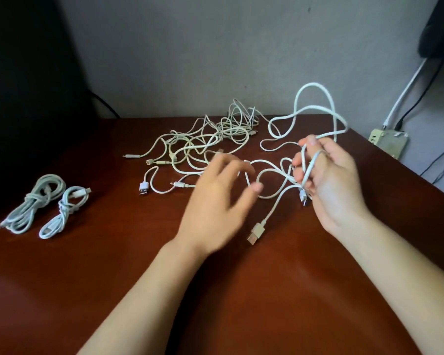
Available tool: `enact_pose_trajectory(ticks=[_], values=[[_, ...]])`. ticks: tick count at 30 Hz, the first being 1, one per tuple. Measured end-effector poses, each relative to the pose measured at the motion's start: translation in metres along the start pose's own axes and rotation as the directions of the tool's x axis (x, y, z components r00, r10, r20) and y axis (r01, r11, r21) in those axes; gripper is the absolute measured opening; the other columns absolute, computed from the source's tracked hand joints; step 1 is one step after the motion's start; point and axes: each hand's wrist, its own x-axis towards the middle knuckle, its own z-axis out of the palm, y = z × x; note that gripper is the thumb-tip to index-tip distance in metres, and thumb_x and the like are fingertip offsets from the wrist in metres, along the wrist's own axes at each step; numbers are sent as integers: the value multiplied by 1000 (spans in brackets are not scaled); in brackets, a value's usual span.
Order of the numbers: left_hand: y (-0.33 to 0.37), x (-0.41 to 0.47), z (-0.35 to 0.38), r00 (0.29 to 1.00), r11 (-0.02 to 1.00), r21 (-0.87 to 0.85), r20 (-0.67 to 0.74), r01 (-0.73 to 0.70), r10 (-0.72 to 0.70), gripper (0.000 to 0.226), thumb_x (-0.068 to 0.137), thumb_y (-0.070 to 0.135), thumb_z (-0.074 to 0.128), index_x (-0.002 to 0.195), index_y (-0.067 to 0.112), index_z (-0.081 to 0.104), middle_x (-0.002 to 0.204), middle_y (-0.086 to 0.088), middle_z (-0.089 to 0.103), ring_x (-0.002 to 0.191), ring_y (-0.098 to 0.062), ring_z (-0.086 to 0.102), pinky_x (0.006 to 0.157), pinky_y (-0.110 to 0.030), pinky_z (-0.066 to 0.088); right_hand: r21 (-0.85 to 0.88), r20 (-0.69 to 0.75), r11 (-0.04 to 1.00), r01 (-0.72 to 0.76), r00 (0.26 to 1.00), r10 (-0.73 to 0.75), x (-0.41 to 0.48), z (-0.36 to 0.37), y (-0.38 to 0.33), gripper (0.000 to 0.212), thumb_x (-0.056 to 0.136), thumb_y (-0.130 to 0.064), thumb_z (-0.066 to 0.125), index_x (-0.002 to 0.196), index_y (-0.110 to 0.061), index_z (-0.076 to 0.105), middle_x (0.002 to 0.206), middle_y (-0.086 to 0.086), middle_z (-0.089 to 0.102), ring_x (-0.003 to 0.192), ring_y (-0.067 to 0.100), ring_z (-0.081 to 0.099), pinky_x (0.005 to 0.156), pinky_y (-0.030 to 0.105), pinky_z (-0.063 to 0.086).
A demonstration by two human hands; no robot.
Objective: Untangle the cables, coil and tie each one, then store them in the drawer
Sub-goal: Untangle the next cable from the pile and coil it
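Note:
A tangle of several white USB cables (pixel 203 142) lies on the brown table (pixel 113 278) at the back centre. My right hand (pixel 328 185) is raised and grips loops of one white cable (pixel 315 103), which arcs above the table; its USB plug (pixel 256 233) hangs low near the table. My left hand (pixel 215 201) hovers blurred beside it, fingers spread, holding nothing. Two coiled and tied cables, one larger (pixel 34 203) and one smaller (pixel 64 213), lie at the left.
A dark object (pixel 23 85) fills the left background. Beyond the table's right edge sit a power strip (pixel 387 142) and wall cables (pixel 408 93). No drawer is in view.

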Motion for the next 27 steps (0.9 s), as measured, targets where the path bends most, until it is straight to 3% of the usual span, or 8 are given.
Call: enact_pose_trajectory(ticks=[3,5,11,14,18,23,27], values=[[11,-6,13,993,989,128,104,-76,63,33,82,45,58,96,15,56,98,3,47,90,-18,49,82,-35,44,8,-20,1000,-16,1000,16,1,0,0,25,102,-20,43,81,-15,53,51,-9,56,43,4,44,37,11,29],[11,-8,20,989,965,235,114,-114,89,30,79,39,63,96,15,56,98,0,48,86,-21,49,75,-38,47,13,-20,1000,-28,999,28,0,0,1,25,102,-21,43,80,-15,53,52,-8,57,48,7,44,37,11,28],[-6,-9,23,989,902,418,139,-111,57,26,71,32,64,85,11,69,93,-7,54,81,-29,53,63,-40,51,23,20,997,-70,997,69,-3,4,2,25,102,-22,43,80,-15,52,53,-8,57,48,9,47,41,13,30],[-12,-9,22,990,893,435,124,-113,66,24,78,29,53,79,13,71,88,-6,55,77,-28,53,61,-39,51,21,19,997,-76,997,76,-4,5,4,25,102,-21,44,80,-14,53,54,-6,58,51,10,52,43,15,32],[-16,-5,22,991,938,326,102,-116,87,39,89,35,38,88,17,72,91,-1,57,81,-25,49,71,-37,48,100,-22,990,-102,994,105,-1,3,3,21,101,-16,44,84,-12,55,66,1,62,59,9,62,53,16,43],[-10,-1,16,997,992,104,28,-73,70,31,95,35,39,86,19,64,94,6,52,86,-18,44,82,-16,30,173,-34,983,-56,997,63,7,-2,3,12,100,-6,44,108,-11,51,87,10,68,72,10,70,62,16,51],[-4,6,5,991,984,-178,-130,-7,-16,23,100,21,41,81,22,54,91,8,54,93,-8,51,87,-18,35,-44,37,998,47,998,-46,8,-5,4,59,97,-5,50,147,-20,23,99,8,69,87,12,70,71,18,54]])
